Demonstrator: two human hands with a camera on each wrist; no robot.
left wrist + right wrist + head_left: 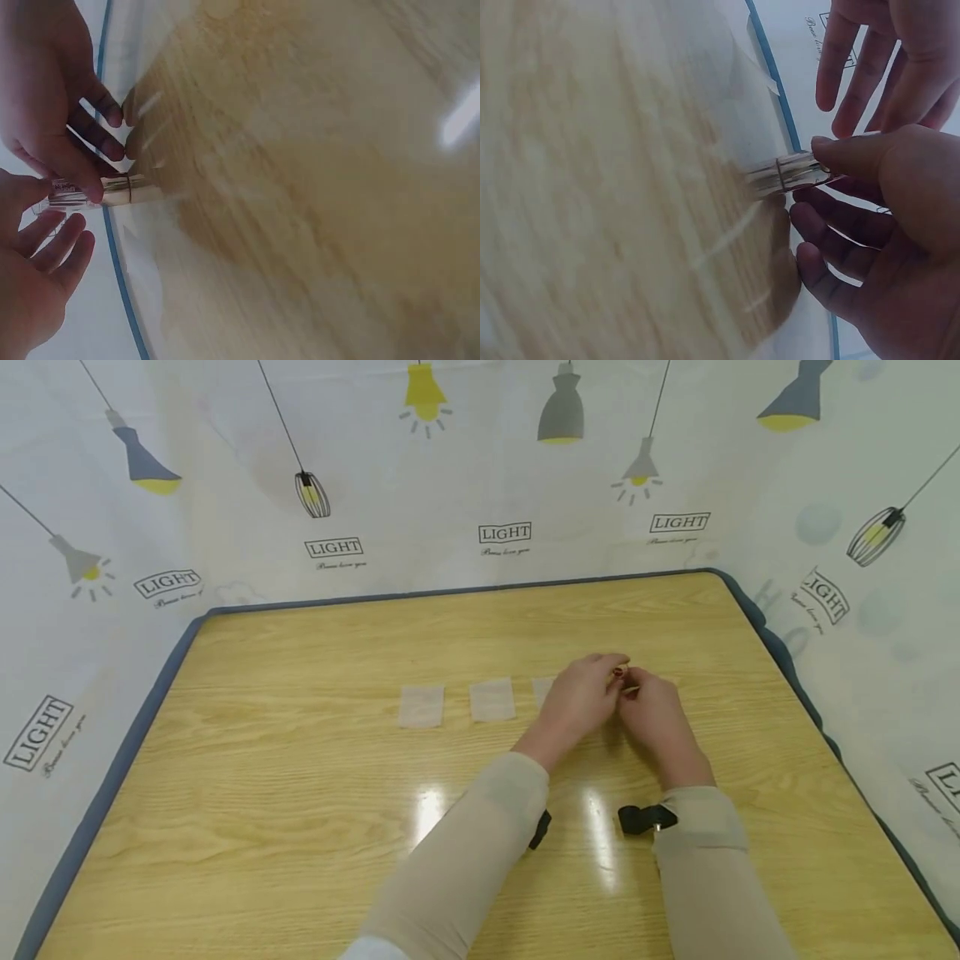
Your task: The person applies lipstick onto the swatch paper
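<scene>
Both hands meet around a small slim bundle of pale, stick-like pieces (769, 178) with a dark band round it. It stands upright close over the table, and its full make-up is hard to tell. In the head view its end shows dark red between the fingers. My right hand (654, 710) pinches the bundle between thumb and fingers, just above the band. My left hand (581, 697) pinches its upper end with thumb and forefinger, the other fingers spread loosely beside it. A pale square sheet (542, 691) lies partly hidden behind my left hand.
Two more pale square sheets (422, 707) lie in a row to the left on the wooden table (285, 793). A dark blue edging (450, 592) runs round the table. White cloth walls (420, 502) printed with lamps stand behind it and at both sides.
</scene>
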